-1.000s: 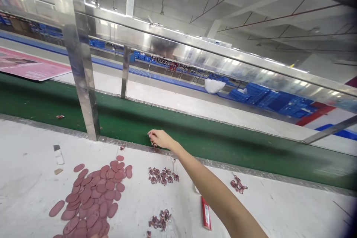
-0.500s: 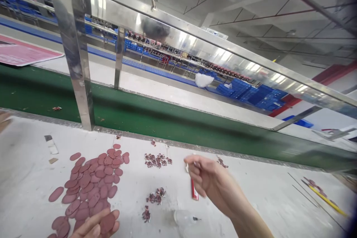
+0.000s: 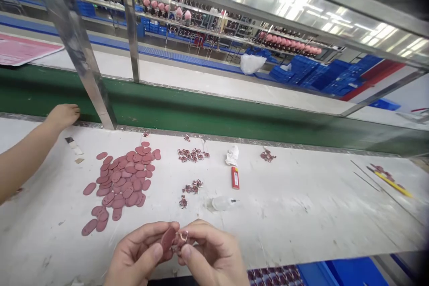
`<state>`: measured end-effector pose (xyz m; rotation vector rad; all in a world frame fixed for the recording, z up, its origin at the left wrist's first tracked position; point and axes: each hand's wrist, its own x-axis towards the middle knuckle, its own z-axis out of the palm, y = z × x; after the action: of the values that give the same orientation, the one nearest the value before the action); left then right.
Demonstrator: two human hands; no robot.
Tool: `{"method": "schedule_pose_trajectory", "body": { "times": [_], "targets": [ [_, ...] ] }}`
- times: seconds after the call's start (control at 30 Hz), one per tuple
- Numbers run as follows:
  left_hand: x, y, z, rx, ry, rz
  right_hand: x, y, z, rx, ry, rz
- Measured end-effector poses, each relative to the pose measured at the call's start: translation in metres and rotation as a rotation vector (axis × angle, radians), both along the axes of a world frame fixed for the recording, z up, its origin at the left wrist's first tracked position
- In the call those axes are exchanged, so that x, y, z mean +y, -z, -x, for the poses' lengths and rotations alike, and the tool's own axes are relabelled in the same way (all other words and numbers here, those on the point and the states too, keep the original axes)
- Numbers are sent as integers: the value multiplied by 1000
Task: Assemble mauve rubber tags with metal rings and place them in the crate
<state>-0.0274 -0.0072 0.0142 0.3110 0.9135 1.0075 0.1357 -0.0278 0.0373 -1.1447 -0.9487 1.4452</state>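
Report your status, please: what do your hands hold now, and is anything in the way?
Left hand and right hand pinching pink oval with small metal loop. Other ovals piled ahead. Co-worker's hand far left, apart.

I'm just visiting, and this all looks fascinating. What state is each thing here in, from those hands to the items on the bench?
Left hand: pinching a pink oval piece.
Right hand: pressing a small metal loop against that piece.
Another person's hand: resting near the edge of the white bench.
Pile of pink ovals: loose, lying flat.
Red lighter: lying flat.
White tissue: crumpled.
Clear plastic bottle: on its side.
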Motion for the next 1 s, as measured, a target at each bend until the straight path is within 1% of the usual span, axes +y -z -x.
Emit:
{"method": "schedule_pose_trajectory", "body": {
  "times": [0.07, 0.2, 0.43, 0.6, 0.67, 0.73, 0.9, 1.0],
  "targets": [
    [-3, 0, -2, 15, 10, -26, -4, 0, 1, -59, -1, 9],
    [-8, 0, -6, 49, 22, -33, -7, -4, 0, -114, 15, 44],
    [-11, 5, -12, 82, 28, -44, -10, -3, -6, -182, 26, 35],
    [-10, 10, -16, 166, 49, -105, -10, -2, -15, -133, -16, 73],
    [-10, 10, -18, 204, 54, -112, -8, -3, -19, -112, -37, 98],
    [-10, 9, -22, 233, 55, -118, -6, -5, -24, -118, -27, 108],
    [-10, 6, -32, 216, 42, -85, 0, -9, -32, -204, -22, 60],
    [-9, 7, -36, 197, 22, -79, 0, -7, -33, -200, -11, 42]
  ]
}}
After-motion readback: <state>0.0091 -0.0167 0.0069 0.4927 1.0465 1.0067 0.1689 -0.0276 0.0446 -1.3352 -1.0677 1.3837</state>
